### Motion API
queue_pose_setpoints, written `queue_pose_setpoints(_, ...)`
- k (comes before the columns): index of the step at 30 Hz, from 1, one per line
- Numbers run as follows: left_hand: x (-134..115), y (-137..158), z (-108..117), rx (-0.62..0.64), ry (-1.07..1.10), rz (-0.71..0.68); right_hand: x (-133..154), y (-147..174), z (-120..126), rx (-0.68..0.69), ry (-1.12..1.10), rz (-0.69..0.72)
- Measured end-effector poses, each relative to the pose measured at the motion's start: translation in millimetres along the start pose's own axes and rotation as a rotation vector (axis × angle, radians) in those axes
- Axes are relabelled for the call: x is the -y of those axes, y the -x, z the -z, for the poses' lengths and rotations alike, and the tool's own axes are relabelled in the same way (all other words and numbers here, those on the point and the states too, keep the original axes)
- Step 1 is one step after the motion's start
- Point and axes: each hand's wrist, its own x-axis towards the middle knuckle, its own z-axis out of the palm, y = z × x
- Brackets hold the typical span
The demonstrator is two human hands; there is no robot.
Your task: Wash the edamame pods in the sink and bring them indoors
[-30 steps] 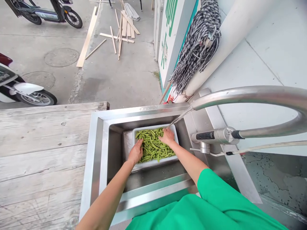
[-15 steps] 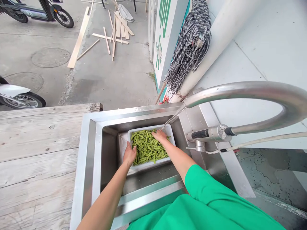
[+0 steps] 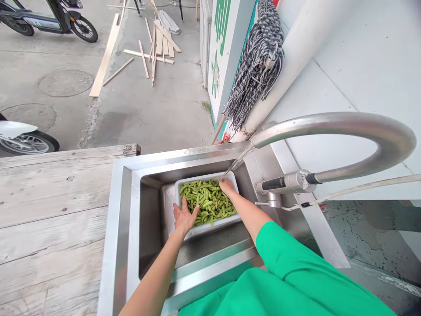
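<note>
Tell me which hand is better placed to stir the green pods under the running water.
Probably the right hand: it rests on the green pods where the steel faucet's stream lands. The left hand lies open at the white plastic tub's near-left edge.

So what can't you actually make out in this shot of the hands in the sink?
- Head view: the right hand has its fingertips buried among the green pods, so its grip cannot be told.
- The white tray floor is covered by pods.
- The sink drain is hidden under the tray and arms.
- The white scooter is cut off by the left edge.
- The faucet water stream is thin and hard to trace.
- The left hand lies open, so nothing is hidden there.
</note>
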Motion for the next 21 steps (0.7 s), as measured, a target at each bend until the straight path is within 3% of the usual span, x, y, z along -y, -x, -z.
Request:
queue_pose_setpoints(5, 0.6, -4.3, 1.1, 0.058, -0.030, -0.025, 7.4, -5.6, -20.6, 0.103, -0.037, -0.032)
queue_pose_setpoints(10, -2.0, -6.2, 6.8, 0.065, -0.012, -0.014, 30.6, 43.5, -28.9, 0.077, -0.044, 0.000)
queue_pose_setpoints(14, 0.5, -6.1, 6.1, 0.071, -0.005, -0.031, 29.1, 68.2, -17.4, 0.091, -0.086, 0.098)
queue_pose_setpoints(18, 4.0, -7.1, -0.3, 0.055, -0.011, -0.009, 5.0, 38.3, 3.0, 0.139, -0.228, -0.265)
queue_pose_setpoints(21, 5.1, -8.3, -3.8, 0.059, -0.016, 0.000, -1.6, 3.3, 1.0, 0.195, -0.297, -0.329)
